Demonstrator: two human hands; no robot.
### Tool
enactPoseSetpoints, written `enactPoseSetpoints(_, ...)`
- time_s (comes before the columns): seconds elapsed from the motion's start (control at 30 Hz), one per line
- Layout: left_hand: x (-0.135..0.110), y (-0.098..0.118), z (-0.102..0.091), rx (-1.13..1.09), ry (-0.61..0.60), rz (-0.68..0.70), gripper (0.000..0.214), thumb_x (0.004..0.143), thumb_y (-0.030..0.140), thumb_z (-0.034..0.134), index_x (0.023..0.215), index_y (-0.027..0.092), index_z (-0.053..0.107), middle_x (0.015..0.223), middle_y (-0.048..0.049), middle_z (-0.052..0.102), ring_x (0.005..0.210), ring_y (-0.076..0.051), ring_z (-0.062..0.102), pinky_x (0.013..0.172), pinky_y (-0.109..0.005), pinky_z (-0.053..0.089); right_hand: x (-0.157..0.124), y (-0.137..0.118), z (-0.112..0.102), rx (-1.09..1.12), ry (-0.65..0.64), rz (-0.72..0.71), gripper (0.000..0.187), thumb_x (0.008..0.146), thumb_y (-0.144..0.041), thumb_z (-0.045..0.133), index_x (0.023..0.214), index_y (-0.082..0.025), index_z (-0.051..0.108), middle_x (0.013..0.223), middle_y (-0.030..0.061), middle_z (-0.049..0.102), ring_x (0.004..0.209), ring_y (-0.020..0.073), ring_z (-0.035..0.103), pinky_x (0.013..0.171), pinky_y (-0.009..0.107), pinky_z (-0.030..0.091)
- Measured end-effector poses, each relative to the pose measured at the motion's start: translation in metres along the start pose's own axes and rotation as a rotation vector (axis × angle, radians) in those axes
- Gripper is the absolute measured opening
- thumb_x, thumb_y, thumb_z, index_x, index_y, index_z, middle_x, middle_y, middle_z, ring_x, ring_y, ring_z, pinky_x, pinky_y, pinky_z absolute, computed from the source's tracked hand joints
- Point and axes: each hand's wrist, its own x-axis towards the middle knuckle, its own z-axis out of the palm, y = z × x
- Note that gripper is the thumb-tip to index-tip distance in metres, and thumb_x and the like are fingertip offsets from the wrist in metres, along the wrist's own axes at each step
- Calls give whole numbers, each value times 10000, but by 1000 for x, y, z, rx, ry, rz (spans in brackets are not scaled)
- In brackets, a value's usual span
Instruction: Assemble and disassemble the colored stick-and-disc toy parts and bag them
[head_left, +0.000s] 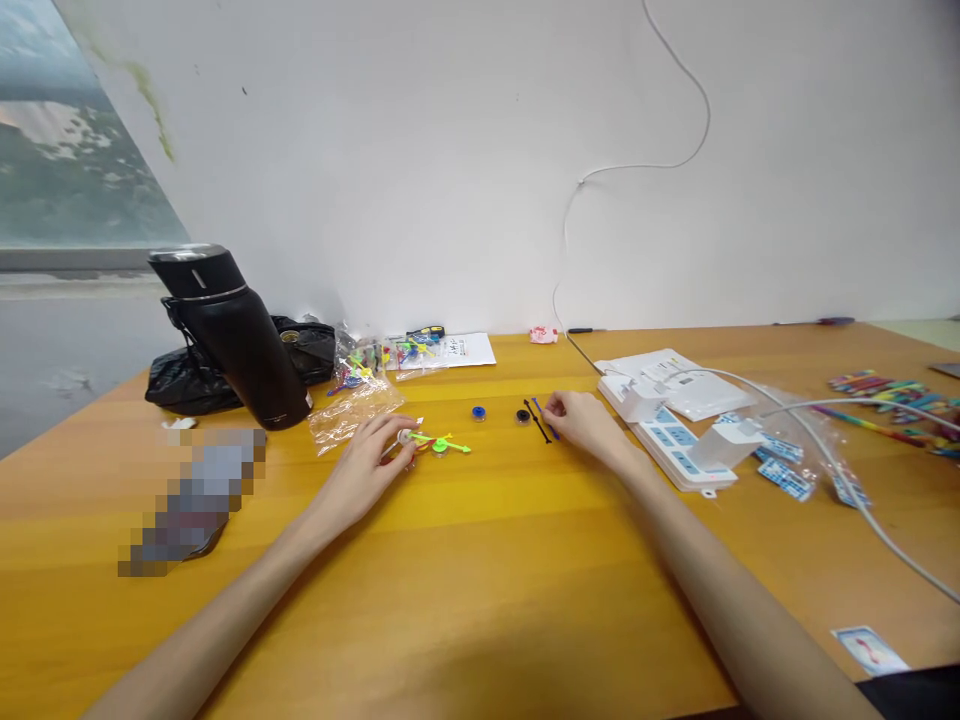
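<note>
My left hand (pixel 364 470) is on the table with its fingers curled round a white plastic spinner arrow with a round hub (pixel 405 437). Just right of those fingertips lies a bright green arrow (pixel 450 445); orange and red pieces show partly beneath it. My right hand (pixel 585 425) pinches one edge of a thin blue arrow (pixel 536 403) lying on the wood. Beside it, to the left, is a black arrow (pixel 537 422). A black round disc (pixel 523 416) and a blue round disc (pixel 478 413) sit between my hands.
A black bottle (pixel 240 345) leans at left, near a phone (pixel 199 495). Clear bags of coloured arrows (pixel 360 370) lie behind my left hand. A white power strip (pixel 682 455) with plugs and cables is beside my right forearm. Coloured sticks (pixel 900 405) lie far right.
</note>
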Motion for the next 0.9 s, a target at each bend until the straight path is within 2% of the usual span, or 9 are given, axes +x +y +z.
enactPoseSetpoints(0.17, 19, 19, 4, 44, 39, 134, 248, 1007, 323, 503, 1209, 267, 634, 1313, -58, 619, 1268, -269, 505, 1091, -432, 413, -2, 1, -4, 44, -92, -51, 111, 833, -273, 722, 881, -173, 720, 862, 53, 761, 770, 183, 696, 611, 235, 406)
enactPoseSetpoints(0.27, 46, 34, 14, 27, -9, 210, 253, 995, 285, 498, 1202, 253, 639, 1317, -66, 614, 1256, -270, 512, 1100, -448, 417, 1, 3, -1, 28, -80, -58, 74, 845, -198, 692, 903, -165, 723, 878, 57, 760, 785, 175, 696, 638, 229, 424)
enactPoseSetpoints(0.33, 67, 37, 26, 7, -94, 230, 264, 962, 265, 531, 1199, 233, 642, 1298, -81, 620, 1243, -278, 529, 1107, -462, 420, 8, 2, 3, 7, -44, -51, 91, 877, -171, 644, 920, -153, 722, 924, 79, 758, 821, 183, 695, 670, 237, 430)
enactPoseSetpoints(0.4, 88, 35, 40, -73, -167, 154, 269, 912, 243, 578, 1168, 214, 657, 1262, -99, 634, 1178, -272, 586, 1053, -434, 478, 20, -1, 9, -14, -9, -50, 119, 900, -169, 617, 951, -140, 720, 985, 104, 751, 869, 195, 690, 700, 246, 433)
enactPoseSetpoints(0.53, 116, 26, 66, -128, -215, 75, 253, 833, 177, 625, 1079, 171, 682, 1073, -100, 717, 895, -213, 702, 871, -347, 577, 50, -18, 20, -21, -8, -107, 123, 898, -153, 625, 971, -135, 722, 1019, 104, 742, 894, 181, 680, 721, 231, 435)
enactPoseSetpoints(0.63, 122, 24, 76, -160, -232, 53, 245, 803, 147, 639, 1042, 164, 690, 985, -86, 748, 845, -202, 716, 812, -317, 592, 70, -35, 28, -2, -32, -174, 121, 892, -136, 629, 966, -145, 723, 1005, 82, 742, 873, 157, 672, 720, 213, 434)
enactPoseSetpoints(0.73, 120, 27, 78, -191, -241, 53, 236, 800, 158, 655, 1032, 157, 695, 959, -90, 755, 846, -205, 720, 805, -319, 597, 79, -49, 31, 19, -45, -227, 109, 896, -139, 633, 958, -150, 721, 1003, 76, 739, 858, 147, 666, 718, 207, 436)
enactPoseSetpoints(0.8, 115, 29, 74, -210, -225, 54, 241, 810, 200, 670, 1046, 155, 692, 1005, -107, 747, 863, -210, 718, 824, -338, 598, 76, -54, 28, 29, -36, -248, 118, 906, -146, 633, 993, -147, 713, 1020, 77, 734, 873, 148, 664, 734, 209, 443)
enactPoseSetpoints(0.9, 101, 28, 56, -240, -172, 56, 262, 858, 275, 644, 1100, 179, 675, 1165, -123, 706, 941, -215, 705, 886, -375, 586, 54, -53, 19, 35, 32, -259, 178, 980, -191, 555, 1104, -153, 676, 1092, 92, 714, 1000, 174, 644, 828, 234, 449)
